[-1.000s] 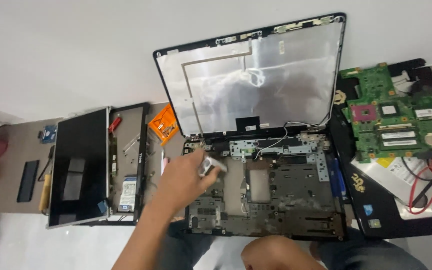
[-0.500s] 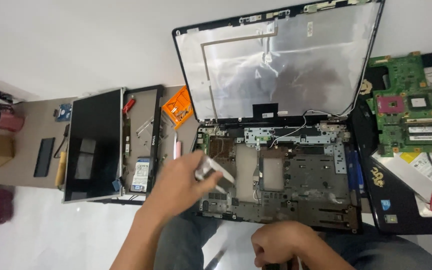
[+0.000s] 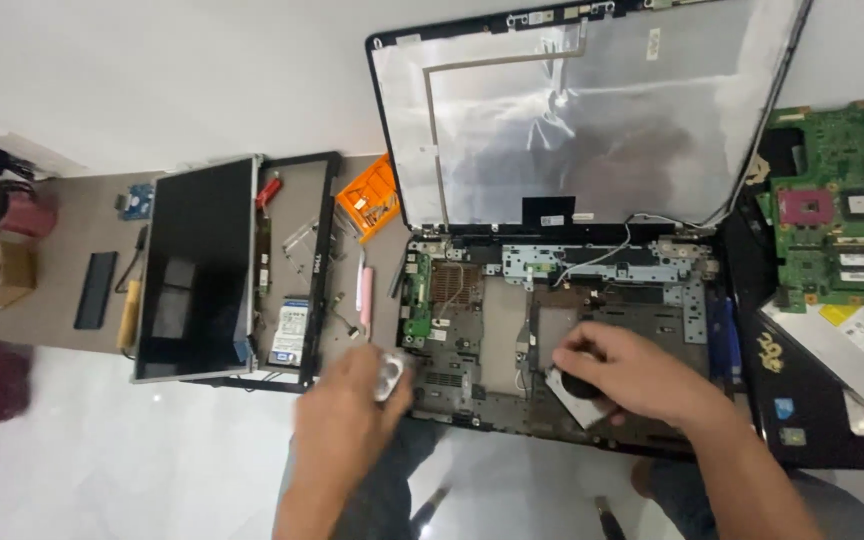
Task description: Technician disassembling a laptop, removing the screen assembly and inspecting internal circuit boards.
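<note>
A stripped laptop base [image 3: 492,340] lies open before me, its empty silver-lined lid shell [image 3: 572,110] standing up behind it. My left hand [image 3: 352,410] hovers at the base's front left corner, fingers closed around a small silvery metal part [image 3: 389,374]. My right hand [image 3: 632,375] rests on the middle right of the base, pressing a flat black and silver piece [image 3: 577,392] into the chassis. A small green board [image 3: 418,300] sits at the base's left side.
A removed screen panel [image 3: 192,265] and black bezel [image 3: 317,270] lie to the left, with a hard drive [image 3: 292,330], an orange pouch [image 3: 372,195] and a pink tool [image 3: 363,285]. A green motherboard [image 3: 837,210] and an optical drive [image 3: 842,345] sit at the right.
My left hand drew back toward the base's front left edge with the small part. My right hand rose from below onto the chassis. The view shifted left.
</note>
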